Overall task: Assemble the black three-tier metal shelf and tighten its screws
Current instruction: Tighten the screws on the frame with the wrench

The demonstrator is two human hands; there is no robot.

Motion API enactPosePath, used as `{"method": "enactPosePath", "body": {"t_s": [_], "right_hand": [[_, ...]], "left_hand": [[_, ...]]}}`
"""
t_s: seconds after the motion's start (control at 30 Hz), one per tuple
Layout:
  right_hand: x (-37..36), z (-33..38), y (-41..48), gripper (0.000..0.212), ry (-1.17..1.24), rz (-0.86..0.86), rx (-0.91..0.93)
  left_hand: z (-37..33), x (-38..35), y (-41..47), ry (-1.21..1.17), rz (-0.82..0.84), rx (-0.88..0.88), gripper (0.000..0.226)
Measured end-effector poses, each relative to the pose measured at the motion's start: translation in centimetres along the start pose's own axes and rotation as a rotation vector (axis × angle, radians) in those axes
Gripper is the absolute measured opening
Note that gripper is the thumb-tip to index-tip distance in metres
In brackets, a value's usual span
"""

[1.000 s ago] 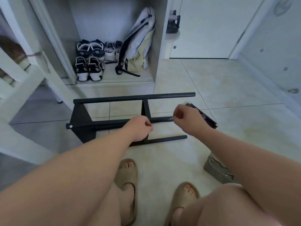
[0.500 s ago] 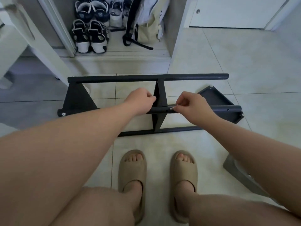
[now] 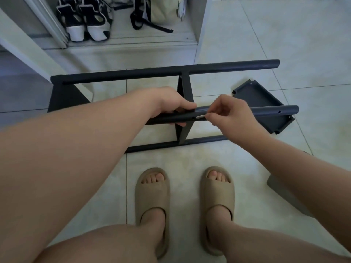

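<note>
The left hand point(image 3: 171, 105) grips the rigid, likely light frame tube point(image 3: 269, 111) while the right hand point(image 3: 231, 112) pinches a tiny, easily dropped screw point(image 3: 201, 116).

Blk shelf frame point(image 3: 171, 71) on side, screw point(image 3: 201, 117) at tube hole.

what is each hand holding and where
Left hand grips the black pole near its middle; right hand pinches a small silver screw by its right end.

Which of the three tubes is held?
The middle tube: left hand grips it, right hand pinches a screw at it. Far tube and near tube lie untouched.
</note>
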State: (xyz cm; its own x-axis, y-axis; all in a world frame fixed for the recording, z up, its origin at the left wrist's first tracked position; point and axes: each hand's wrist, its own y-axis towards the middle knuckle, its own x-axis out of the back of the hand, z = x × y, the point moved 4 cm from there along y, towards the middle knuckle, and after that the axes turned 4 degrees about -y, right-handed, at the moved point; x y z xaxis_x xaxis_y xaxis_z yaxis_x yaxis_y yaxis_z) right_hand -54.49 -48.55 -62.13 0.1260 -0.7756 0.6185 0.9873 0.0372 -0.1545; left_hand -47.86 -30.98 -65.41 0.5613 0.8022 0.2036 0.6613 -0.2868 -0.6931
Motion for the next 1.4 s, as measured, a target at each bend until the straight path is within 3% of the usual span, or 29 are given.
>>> {"method": "enactPosePath", "body": {"t_s": [0.5,0.73,0.9,1.1,1.4], "right_hand": [[-1.0,-0.1,-1.1,0.014,-0.023,0.016,0.045],[-1.1,0.2,-1.5,0.012,0.007,-0.063,0.072],[-1.2,0.6,-1.8,0.013,-0.145,-0.063,0.141],[-2.5,2.0,-2.0,0.013,-0.322,-0.054,0.284],[-3.4,1.3,-1.3,0.016,-0.203,-0.089,0.051]], "left_hand": [[0.6,-0.4,-0.5,-0.008,0.007,-0.061,0.030],[0.7,-0.2,-0.1,0.077,-0.088,-0.072,0.041],[0.8,0.0,0.1,0.100,-0.123,-0.078,0.047],[0.8,0.0,0.3,0.062,-0.115,-0.084,0.035],[0.8,0.1,0.4,0.064,-0.116,-0.100,0.031]]}}
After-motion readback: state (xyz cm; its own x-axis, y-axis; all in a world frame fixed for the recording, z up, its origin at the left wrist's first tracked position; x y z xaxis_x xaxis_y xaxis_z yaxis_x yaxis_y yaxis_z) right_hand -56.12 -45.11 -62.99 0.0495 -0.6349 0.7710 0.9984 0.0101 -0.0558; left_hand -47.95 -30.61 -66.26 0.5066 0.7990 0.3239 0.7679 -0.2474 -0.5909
